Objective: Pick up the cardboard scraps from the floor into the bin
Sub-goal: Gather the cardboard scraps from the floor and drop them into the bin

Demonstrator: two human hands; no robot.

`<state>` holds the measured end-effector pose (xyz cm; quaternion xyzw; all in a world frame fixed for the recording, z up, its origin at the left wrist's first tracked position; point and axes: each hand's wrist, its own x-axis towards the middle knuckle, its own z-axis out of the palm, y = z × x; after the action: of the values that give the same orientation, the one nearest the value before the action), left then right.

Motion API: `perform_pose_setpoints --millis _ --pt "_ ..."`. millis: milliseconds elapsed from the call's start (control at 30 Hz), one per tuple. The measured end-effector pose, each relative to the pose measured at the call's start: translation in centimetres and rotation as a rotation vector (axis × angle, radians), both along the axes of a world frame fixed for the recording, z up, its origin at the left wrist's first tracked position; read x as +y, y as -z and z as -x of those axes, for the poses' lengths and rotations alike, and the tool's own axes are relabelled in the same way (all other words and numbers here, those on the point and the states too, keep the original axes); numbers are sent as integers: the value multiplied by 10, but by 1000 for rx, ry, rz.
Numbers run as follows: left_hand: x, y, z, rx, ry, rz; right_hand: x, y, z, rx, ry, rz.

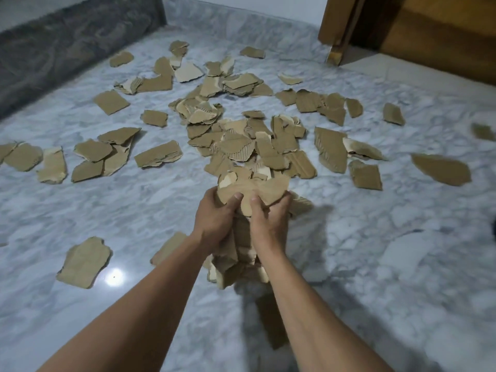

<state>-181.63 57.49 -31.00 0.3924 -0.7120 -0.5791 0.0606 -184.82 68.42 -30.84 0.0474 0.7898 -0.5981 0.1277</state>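
Both hands clamp a thick bundle of brown cardboard scraps (243, 253) above the marble floor, near the middle of the view. My left hand (214, 218) grips its left side and my right hand (269, 221) presses its right side, thumbs on a top piece. Several torn scraps lie spread over the floor beyond, with a dense pile (249, 149) just ahead of my hands. A loose piece (84, 261) lies at the lower left. No bin is in view.
The white-grey marble floor (375, 251) fills the view. A dark stone ledge (67, 49) runs along the far left. A wooden door frame (338, 36) and wooden panel stand at the far right.
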Motion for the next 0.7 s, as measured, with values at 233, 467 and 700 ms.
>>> perform_pose_setpoints --millis 233,467,700 --pt "78 -58 58 147 189 57 79 -63 42 164 179 -11" --pt "212 -161 146 413 424 144 212 -166 113 340 390 -26" --pt "374 -265 223 748 615 116 368 -274 173 582 624 -38"
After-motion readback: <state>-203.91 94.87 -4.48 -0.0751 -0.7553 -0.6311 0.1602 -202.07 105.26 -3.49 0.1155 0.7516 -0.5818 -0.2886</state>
